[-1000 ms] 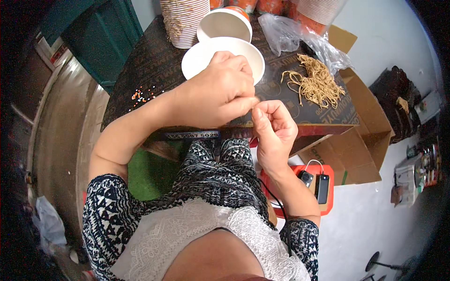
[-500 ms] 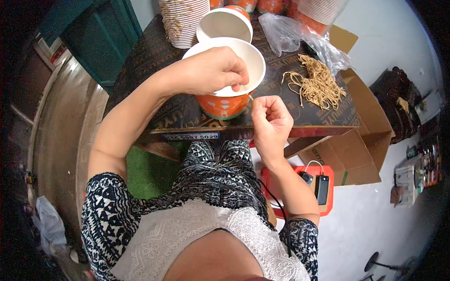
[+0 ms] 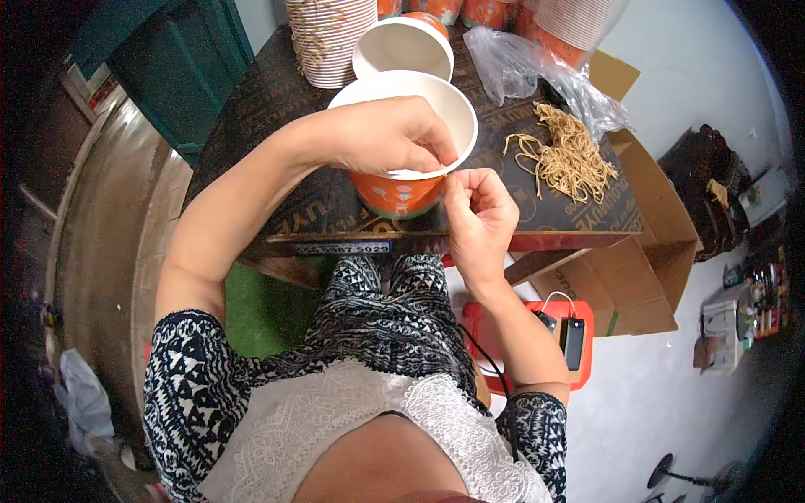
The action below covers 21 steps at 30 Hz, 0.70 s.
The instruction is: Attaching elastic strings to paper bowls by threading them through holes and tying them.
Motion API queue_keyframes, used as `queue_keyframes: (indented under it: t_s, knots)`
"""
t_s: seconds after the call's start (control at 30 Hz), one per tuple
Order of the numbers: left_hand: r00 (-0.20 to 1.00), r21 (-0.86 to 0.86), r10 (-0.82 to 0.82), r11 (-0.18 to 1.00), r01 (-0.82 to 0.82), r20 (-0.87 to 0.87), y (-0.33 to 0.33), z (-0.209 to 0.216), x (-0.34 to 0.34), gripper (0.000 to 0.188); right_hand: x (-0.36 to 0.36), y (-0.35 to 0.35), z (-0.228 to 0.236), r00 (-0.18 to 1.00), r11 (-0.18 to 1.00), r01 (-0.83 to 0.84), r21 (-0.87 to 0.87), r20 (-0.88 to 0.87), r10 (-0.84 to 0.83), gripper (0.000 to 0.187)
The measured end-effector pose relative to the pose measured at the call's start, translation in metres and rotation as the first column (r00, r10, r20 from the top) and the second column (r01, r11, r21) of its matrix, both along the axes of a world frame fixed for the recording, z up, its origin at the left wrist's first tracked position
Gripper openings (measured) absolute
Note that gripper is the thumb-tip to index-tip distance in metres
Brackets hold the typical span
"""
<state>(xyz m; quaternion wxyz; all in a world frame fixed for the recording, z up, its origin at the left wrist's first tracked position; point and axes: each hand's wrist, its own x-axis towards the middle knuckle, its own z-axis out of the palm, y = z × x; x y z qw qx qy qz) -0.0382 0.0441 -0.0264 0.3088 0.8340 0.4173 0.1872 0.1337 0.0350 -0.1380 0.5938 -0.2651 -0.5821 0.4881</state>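
- Pinching at the near rim of the orange paper cup [image 3: 401, 191], the left hand [image 3: 387, 134] curls over the white mouth, fingertips closed on the edge.
- Right hand [image 3: 476, 214] sits just right of that pinch, loosely fisted, thumb and forefinger together; any string between them is too fine to make out.
- Beyond the grip: a second open cup [image 3: 402, 46], a ribbed cup stack [image 3: 331, 38].
- Right of the grip, the tan string pile [image 3: 568, 152] looks barely dented, so plenty seems left.
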Motion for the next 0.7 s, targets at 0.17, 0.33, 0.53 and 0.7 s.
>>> queue_keyframes:
  t_s: [0.17,0.33,0.53,0.7]
  knots:
    - [1.0,-0.089,-0.002,0.996,0.004,0.019,0.009,-0.012,0.0,0.02,-0.001,-0.001,0.002,0.999,1.0,0.026,0.007,0.039,-0.027,0.008]
    - [1.0,-0.013,0.029,1.0,-0.029,0.002,0.009,-0.011,0.002,0.012,-0.001,0.003,-0.002,0.997,0.998,0.047,0.031,0.066,-0.049,0.01]
    - [0.977,-0.004,0.206,0.978,-0.206,0.044,-0.003,0.001,-0.01,0.012,0.015,0.0,0.005,0.984,1.0,-0.023,0.002,0.179,0.022,0.012]
    - [0.931,-0.02,0.237,0.97,-0.241,0.279,-0.014,-0.002,0.0,0.012,0.009,0.002,0.005,0.978,0.998,-0.048,0.045,0.206,0.037,0.014]
